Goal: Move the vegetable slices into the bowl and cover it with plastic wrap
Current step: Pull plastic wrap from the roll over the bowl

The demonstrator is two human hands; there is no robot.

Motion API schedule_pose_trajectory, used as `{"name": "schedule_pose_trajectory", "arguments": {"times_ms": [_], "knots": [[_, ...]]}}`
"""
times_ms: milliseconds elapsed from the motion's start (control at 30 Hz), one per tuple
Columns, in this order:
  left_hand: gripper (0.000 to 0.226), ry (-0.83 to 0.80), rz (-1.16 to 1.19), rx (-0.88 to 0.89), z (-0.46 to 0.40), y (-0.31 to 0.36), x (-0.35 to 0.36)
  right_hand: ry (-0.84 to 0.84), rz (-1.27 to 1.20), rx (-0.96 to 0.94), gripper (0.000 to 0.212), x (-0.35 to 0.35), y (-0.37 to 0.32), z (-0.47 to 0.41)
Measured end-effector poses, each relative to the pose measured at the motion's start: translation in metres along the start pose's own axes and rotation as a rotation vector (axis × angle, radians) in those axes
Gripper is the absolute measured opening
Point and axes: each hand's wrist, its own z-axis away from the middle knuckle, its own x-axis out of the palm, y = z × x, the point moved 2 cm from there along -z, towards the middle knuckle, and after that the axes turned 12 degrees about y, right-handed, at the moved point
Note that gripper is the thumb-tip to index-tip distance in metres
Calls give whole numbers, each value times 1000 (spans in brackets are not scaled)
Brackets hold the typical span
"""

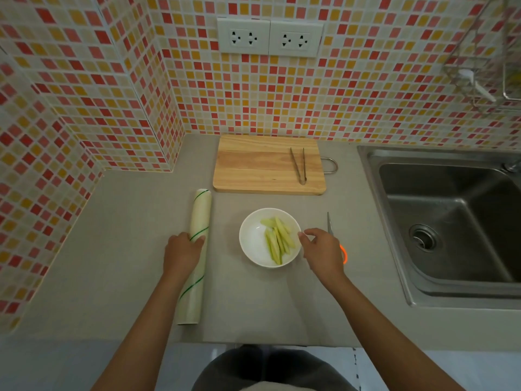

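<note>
Now our left hand (182,251) grips the plastic wrap roll (200,215), our right hand (321,251) pinches something unclear by the bowl (252,242): a tug could tip it.

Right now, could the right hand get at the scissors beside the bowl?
Probably yes. The scissors lie on the counter partly beneath the right hand, just right of the bowl, with nothing else over them.
</note>
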Motion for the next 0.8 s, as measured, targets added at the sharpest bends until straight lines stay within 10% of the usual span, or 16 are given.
{"name": "schedule_pose_trajectory", "arguments": {"times_ms": [533,800], "knots": [[40,66,252,113,10,32,-17,192,-32,-116,29,-25,-35,-3],[40,-104,565,99,24,115,-36,-223,-515,21,16,-7,-116,-10]]}}
